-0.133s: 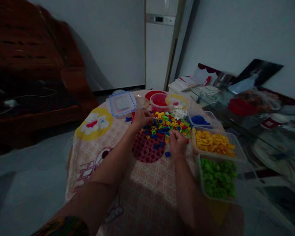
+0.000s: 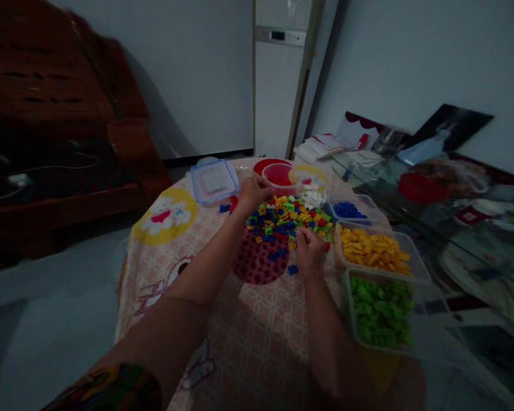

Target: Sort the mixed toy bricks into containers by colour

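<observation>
Head view: left hand [image 2: 254, 196], fingertips nearly together, was over the far side of the mixed bricks [image 2: 289, 216]; right hand [image 2: 310, 245], fingers curled, was at their near edge. Whether either held a brick could not be told. Yellow bricks [image 2: 373, 249] filled a right-hand tub.

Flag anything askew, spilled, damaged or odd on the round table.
Nothing looks damaged or tipped over. The mixed bricks lie loose on the cloth, while the yellow bricks and green bricks are boxed by colour. One blue brick sits apart, on the near side of the pile.
</observation>
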The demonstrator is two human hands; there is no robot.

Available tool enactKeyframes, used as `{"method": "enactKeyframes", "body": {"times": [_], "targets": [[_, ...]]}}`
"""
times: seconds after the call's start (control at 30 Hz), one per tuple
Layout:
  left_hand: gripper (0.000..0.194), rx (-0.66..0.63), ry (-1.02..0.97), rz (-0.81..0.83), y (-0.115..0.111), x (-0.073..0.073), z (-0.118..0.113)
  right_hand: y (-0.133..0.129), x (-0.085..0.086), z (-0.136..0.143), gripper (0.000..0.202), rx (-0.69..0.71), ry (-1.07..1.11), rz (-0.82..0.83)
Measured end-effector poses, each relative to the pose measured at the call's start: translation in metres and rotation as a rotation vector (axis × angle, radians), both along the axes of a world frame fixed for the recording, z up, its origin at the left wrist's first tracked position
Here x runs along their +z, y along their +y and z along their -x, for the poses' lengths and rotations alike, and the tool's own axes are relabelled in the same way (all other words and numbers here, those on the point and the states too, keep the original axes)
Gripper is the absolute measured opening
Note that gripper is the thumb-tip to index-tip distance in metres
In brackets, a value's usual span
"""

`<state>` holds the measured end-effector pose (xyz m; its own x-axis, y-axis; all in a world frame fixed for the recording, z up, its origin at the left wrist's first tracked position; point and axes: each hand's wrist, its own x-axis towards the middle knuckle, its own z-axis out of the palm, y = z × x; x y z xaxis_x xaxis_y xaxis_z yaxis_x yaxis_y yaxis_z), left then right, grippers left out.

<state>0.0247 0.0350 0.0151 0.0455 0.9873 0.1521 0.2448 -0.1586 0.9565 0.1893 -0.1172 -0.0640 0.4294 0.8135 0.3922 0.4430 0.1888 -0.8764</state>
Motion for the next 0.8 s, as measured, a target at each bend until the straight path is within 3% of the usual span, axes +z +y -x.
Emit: {"method": "enactKeyframes", "body": {"times": [0.17, 0.27, 0.43, 0.6, 0.8], "targets": [[0.017, 0.083, 0.051, -0.091, 0.040, 0.022, -0.023, 0.000, 0.001, 0.001, 0.033, -0.006, 0.012, -0.001], [0.030, 0.079, 0.161, -0.169, 0.041, 0.027, -0.021, 0.001, 0.002, 0.002, 0.034, -0.031, 0.012, -0.011], [0.024, -0.099, 0.252, -0.192, 0.002, 0.007, 0.005, 0.002, 0.003, 0.004, 0.034, -0.040, 0.017, -0.025], [0.014, -0.187, 0.416, -0.093, -0.040, -0.012, 0.029, 0.001, 0.005, 0.005, 0.033, -0.031, 0.015, -0.011], [0.013, -0.563, 0.777, -0.113, -0.066, -0.014, 0.027, 0.000, 0.005, 0.004, 0.034, -0.032, -0.009, 0.010]]}}
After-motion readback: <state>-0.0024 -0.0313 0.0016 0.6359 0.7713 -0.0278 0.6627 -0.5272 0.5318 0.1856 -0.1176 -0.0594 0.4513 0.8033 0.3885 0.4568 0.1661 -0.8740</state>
